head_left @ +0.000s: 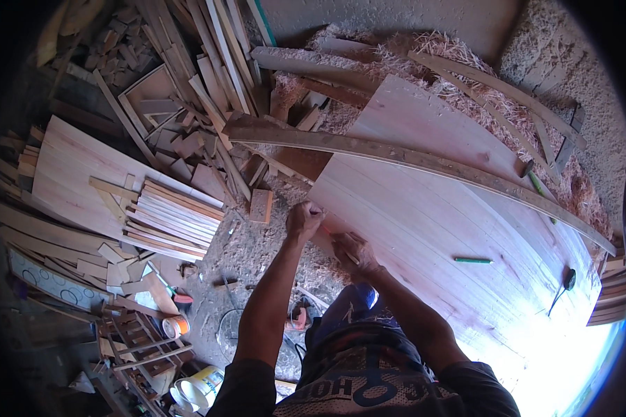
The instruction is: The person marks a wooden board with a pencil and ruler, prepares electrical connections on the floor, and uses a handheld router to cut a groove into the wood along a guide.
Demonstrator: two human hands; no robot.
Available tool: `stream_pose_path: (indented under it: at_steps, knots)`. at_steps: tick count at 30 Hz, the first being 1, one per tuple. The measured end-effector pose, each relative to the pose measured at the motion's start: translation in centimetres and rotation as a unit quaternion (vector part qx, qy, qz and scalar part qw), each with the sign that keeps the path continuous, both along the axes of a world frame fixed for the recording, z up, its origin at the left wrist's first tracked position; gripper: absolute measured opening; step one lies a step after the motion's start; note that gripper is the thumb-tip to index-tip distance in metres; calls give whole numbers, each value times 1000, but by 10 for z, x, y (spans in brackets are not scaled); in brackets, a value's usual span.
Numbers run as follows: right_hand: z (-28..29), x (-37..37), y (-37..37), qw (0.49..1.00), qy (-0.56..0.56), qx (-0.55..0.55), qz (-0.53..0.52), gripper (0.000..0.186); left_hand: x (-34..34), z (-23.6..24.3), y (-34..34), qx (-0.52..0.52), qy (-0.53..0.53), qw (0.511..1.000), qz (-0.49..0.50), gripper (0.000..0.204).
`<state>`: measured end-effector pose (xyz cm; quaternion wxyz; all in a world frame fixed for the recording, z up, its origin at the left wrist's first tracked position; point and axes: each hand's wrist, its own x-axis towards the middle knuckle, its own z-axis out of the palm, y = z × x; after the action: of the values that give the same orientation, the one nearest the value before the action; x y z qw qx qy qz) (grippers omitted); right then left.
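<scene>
We log the wooden panel [410, 215] crossed by the long batten [396, 153]; on the batten's near side, left hand [304, 221] and right hand [355, 252] apart, grips unclear to us, seemingly at edge work, the next move likely calling for steady alignment.

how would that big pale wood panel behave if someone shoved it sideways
The panel would probably stay stiff, looking like flat joined boards. Its broad spread suggests some weight, so it may move slowly. The slim green stick on it might roll, and the long wooden strip across it could shift.
</scene>
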<state>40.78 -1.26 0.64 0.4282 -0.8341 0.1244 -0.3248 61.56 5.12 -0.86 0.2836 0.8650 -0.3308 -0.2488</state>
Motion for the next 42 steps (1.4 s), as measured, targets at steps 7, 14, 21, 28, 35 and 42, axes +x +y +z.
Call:
stream_pose_path:
  at_steps: [7,14,21,28,35,42]
  knots:
    - [-6,-52,-36,996,9,30,-84,27,-7,-23,-21,-60,-38,996,52,23]
    - [-11,-53,-38,992,33,39,-119,27,-13,-21,-63,-28,-55,997,55,23]
    - [-11,-54,-40,993,35,21,-111,30,-8,-20,-63,-40,-31,998,31,19]
    - [-10,-52,-39,994,38,23,-97,31,-3,-19,-61,-56,-21,998,26,18]
    - [-6,-19,-45,997,15,1,-70,27,10,-10,-72,-8,45,999,19,17]
    - [-1,7,-47,998,25,-34,-36,24,10,7,-84,68,52,996,7,22]
